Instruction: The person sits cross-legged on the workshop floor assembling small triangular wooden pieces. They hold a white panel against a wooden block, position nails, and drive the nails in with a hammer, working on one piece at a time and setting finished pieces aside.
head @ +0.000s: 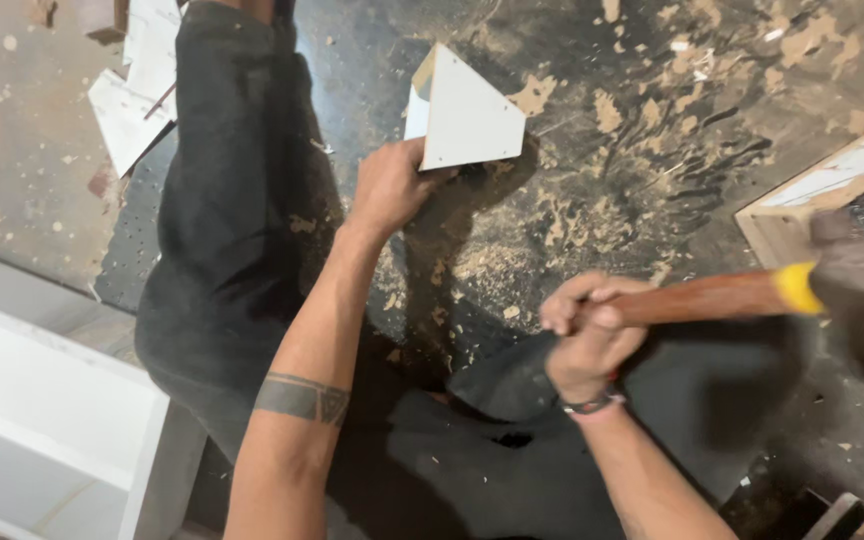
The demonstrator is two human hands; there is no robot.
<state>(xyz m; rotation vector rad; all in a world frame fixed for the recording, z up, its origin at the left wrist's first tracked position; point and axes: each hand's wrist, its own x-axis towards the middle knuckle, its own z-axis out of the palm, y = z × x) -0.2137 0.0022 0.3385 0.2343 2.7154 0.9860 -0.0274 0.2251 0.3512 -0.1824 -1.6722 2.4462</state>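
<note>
While the white board offcut (467,120) stands on edge on the dusty floor (652,150), the left hand (389,187) steadies it, fingers pinching its lower left corner. It looks like stiff, light laminated panel with sharp corners and small holes near its edge, best held low at the corner, away from any blow. The right hand (584,335) has its fingers wrapped tight round the wooden handle of a hammer (752,295), whose dark head blurs at the right. A wooden tray of nails (832,195) crowds that side; a white shelf unit (62,420) sits at the left. Open floor lies beyond the board.
</note>
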